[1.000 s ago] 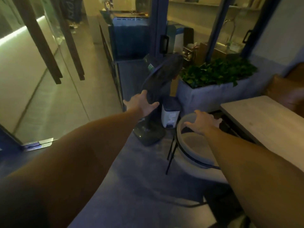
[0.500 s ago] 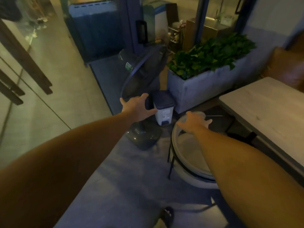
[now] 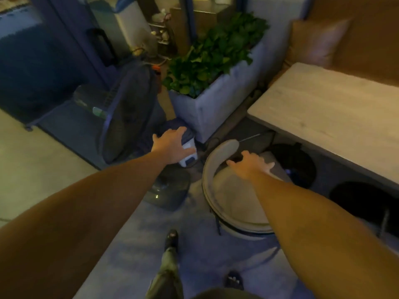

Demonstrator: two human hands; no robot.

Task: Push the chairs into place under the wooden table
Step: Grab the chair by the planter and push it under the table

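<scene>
- Holding a dense mass of green leafy plants [image 3: 216, 52], a pale rectangular planter [image 3: 212, 106] stands at the far end of the floor, near the table's end.
- A small white bin [image 3: 189, 157] with a dark lid sits just in front of the planter; its contents are hidden.
- The left hand [image 3: 170, 144] hovers over this bin, fingers spread, gripping nothing.
- The right hand [image 3: 250, 164] lies flat and unclenched over the curved back of the pale round chair [image 3: 232, 199]; whether it touches cannot be told.
- That chair stands just beside the wooden table [image 3: 328, 117], at its near edge, its seat outside the tabletop.
- A dark standing fan [image 3: 126, 113] is left of the bin, its base [image 3: 167, 194] close to the chair.
- Two dark round shapes sit under the table.
</scene>
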